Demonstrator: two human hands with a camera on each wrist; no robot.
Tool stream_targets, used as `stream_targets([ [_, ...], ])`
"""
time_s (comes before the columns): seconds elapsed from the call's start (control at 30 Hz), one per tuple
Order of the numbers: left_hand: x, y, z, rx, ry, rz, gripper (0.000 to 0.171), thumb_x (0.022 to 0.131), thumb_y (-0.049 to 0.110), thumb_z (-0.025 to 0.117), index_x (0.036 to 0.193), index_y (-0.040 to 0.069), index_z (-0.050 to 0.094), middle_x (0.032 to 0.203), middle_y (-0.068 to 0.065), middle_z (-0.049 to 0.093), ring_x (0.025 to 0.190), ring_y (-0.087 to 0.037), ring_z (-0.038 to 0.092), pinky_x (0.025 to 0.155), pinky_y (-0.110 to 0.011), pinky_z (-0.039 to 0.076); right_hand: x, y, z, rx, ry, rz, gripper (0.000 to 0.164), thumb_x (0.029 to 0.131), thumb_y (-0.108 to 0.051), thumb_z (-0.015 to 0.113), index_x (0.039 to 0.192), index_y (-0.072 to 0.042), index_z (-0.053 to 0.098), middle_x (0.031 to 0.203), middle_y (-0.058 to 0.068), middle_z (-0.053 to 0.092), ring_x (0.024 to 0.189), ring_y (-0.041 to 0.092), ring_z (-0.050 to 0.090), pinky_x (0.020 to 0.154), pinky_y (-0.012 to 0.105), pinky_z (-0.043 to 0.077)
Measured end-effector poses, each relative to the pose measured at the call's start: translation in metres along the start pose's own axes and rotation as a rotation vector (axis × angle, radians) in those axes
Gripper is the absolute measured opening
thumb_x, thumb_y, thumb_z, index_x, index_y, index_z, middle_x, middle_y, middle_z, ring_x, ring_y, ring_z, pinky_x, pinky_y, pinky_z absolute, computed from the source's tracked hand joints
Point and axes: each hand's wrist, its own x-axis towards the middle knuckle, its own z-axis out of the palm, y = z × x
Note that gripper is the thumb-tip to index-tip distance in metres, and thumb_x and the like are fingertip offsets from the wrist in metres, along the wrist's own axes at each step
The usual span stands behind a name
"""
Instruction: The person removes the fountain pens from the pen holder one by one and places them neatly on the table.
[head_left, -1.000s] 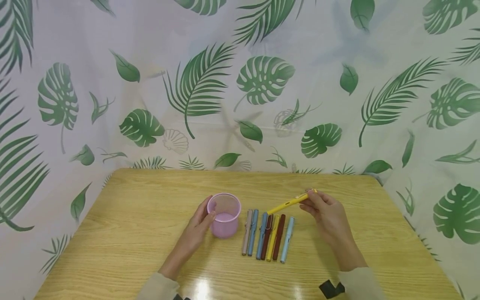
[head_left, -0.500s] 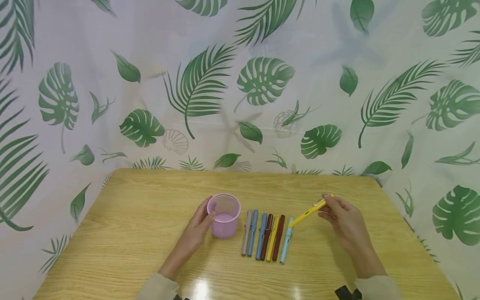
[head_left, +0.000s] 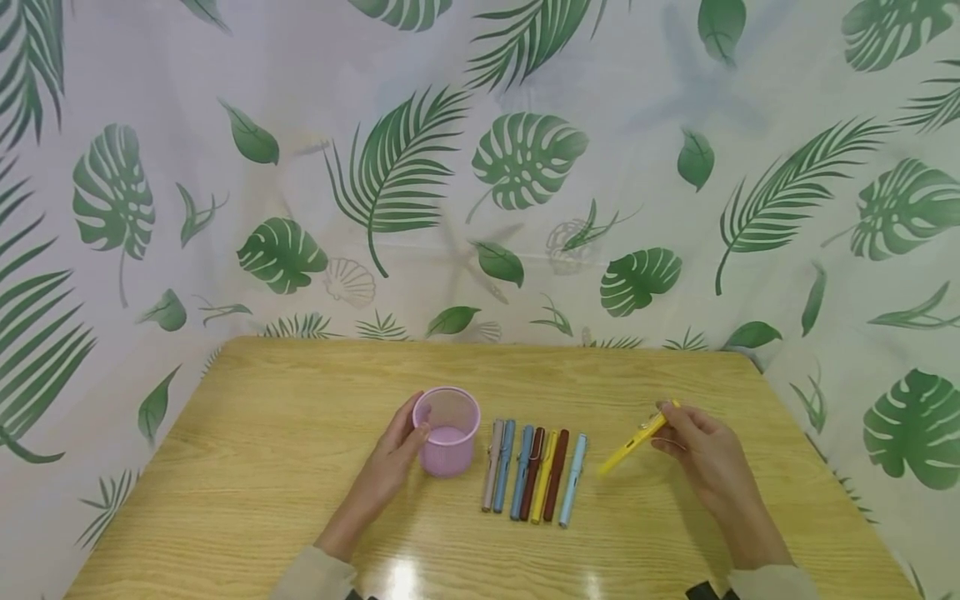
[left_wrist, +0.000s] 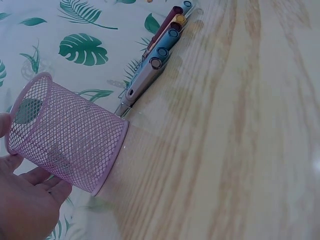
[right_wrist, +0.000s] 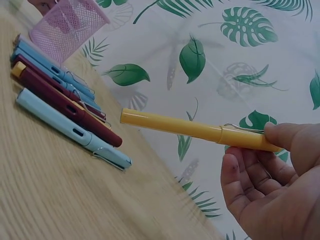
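Note:
A pink-purple mesh pen holder (head_left: 447, 460) stands upright on the table, with nothing inside it. My left hand (head_left: 384, 469) grips it from the left side, the thumb at the rim. In my right hand (head_left: 708, 454) a capped yellow pen (head_left: 633, 444) is pinched by its clip end, raised and sloping down to the left. Between the hands several pens lie in a row. From left to right come a grey pen (head_left: 492, 467), blue ones, a maroon pen (head_left: 532, 473), another yellow pen (head_left: 544, 477), a second maroon pen (head_left: 556, 476) and a light blue pen (head_left: 573, 482).
The pens lie close together just right of the pen holder. Behind the wooden table (head_left: 315, 367) hangs a white cloth (head_left: 555, 317) with green leaf prints, which also runs along both sides.
My right hand has carried the yellow pen to the right and toward me, from above the row to the right of the light blue pen. The left hand and pen holder keep their place.

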Motion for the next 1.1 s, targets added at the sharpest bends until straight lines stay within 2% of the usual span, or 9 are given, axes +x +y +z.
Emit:
stream_targets([
  [0.2, 0.000, 0.001, 0.000, 0.005, 0.003, -0.007, 0.059, 0.113, 0.023, 0.044, 0.163, 0.000, 0.021, 0.166, -0.026, 0.023, 0.154, -0.039, 0.020, 0.125, -0.050, 0.018, -0.002, 0.006, -0.005, -0.055, -0.039, 0.025, 0.019, 0.107, -0.016, 0.059, 0.103, -0.005, 0.074, 0.104, -0.004, 0.071, 0.087, 0.012, 0.068, 0.083, 0.025, 0.060],
  [0.43, 0.000, -0.001, -0.001, 0.003, 0.004, -0.007, 0.059, 0.113, 0.022, 0.044, 0.163, 0.000, 0.020, 0.167, -0.024, 0.023, 0.154, -0.038, 0.020, 0.125, -0.049, 0.018, -0.003, 0.014, -0.004, -0.091, -0.056, 0.031, 0.019, 0.107, -0.017, 0.060, 0.104, -0.003, 0.072, 0.096, -0.001, 0.072, 0.086, 0.013, 0.069, 0.082, 0.027, 0.061],
  [0.7, 0.000, -0.003, -0.001, 0.003, 0.013, -0.004, 0.059, 0.112, 0.021, 0.045, 0.162, -0.001, 0.021, 0.167, -0.024, 0.024, 0.154, -0.038, 0.021, 0.125, -0.047, 0.019, -0.001, 0.024, 0.003, -0.163, -0.039, 0.117, 0.017, 0.106, -0.022, 0.061, 0.108, -0.007, 0.070, 0.096, 0.000, 0.069, 0.086, 0.013, 0.068, 0.082, 0.029, 0.061],
  [0.93, 0.001, -0.004, -0.001, -0.003, 0.014, -0.001, 0.059, 0.112, 0.020, 0.045, 0.162, -0.001, 0.022, 0.166, -0.024, 0.024, 0.154, -0.038, 0.022, 0.125, -0.047, 0.019, 0.001, 0.033, 0.009, -0.234, -0.060, 0.147, 0.028, 0.106, -0.024, 0.062, 0.116, 0.002, 0.065, 0.101, 0.004, 0.067, 0.089, 0.015, 0.068, 0.084, 0.032, 0.061],
  [1.1, 0.001, -0.003, -0.001, -0.008, 0.011, 0.001, 0.059, 0.112, 0.020, 0.045, 0.162, -0.001, 0.022, 0.166, -0.024, 0.024, 0.154, -0.038, 0.021, 0.125, -0.048, 0.019, 0.003, 0.035, 0.014, -0.251, -0.039, 0.181, 0.037, 0.106, -0.025, 0.063, 0.123, 0.007, 0.059, 0.103, 0.005, 0.067, 0.090, 0.015, 0.068, 0.085, 0.032, 0.061],
])
